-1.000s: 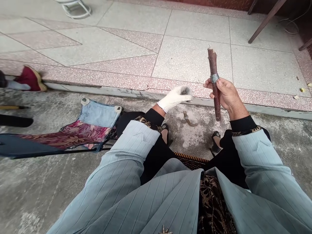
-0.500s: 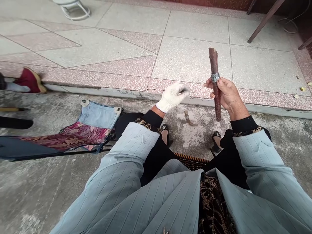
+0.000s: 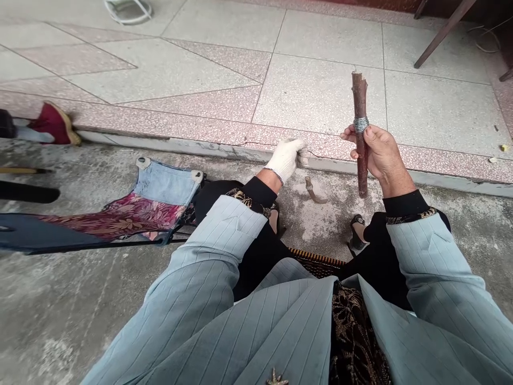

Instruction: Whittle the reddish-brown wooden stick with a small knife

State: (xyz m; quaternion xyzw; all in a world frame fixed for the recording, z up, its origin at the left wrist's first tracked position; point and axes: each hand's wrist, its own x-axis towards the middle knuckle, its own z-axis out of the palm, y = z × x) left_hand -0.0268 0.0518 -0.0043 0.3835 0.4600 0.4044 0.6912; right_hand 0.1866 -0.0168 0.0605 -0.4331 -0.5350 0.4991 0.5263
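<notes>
Plainly, the bare right hand [image 3: 383, 156] grips a reddish-brown stick [image 3: 362, 151] nearly upright, silver wire [image 3: 360, 124] wound round it at the top of the hold (the stick's upper end looks ragged). Left of that grip, the gloved left hand [image 3: 285, 159] has curled tighter than a second ago; whether it holds anything, I cannot tell. Farther down, a small hooked piece [image 3: 311, 191] lies on the ground [image 3: 120, 289].
</notes>
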